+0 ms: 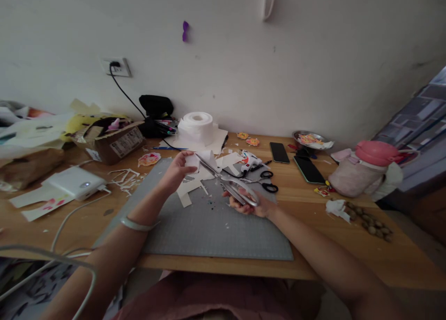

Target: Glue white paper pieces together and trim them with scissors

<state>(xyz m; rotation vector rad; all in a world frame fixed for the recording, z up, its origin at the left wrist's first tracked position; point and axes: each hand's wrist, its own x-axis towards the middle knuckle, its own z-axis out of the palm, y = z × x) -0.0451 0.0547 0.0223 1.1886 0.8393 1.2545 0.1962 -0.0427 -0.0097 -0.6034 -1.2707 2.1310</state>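
Note:
My left hand (179, 172) pinches a small piece of white paper (205, 158) above the grey cutting mat (216, 236). Large silver scissors (244, 191) lie in my right hand (244, 205), fingers around the handles, blades pointing up and left. The blades reach to the paper; whether they are cutting into it I cannot tell. Below the paper, white paper offcuts (186, 197) lie on the mat. A white glue gun (250, 161) and black-handled scissors (269, 187) rest just beyond my right hand.
A white tissue roll (195, 128) stands by the wall. At left are a cardboard box (118, 141) and a white power bank (77, 181) with a cable. Two phones (279, 152), a metal bowl (298, 135) and a pink-lidded bottle (355, 173) are at right.

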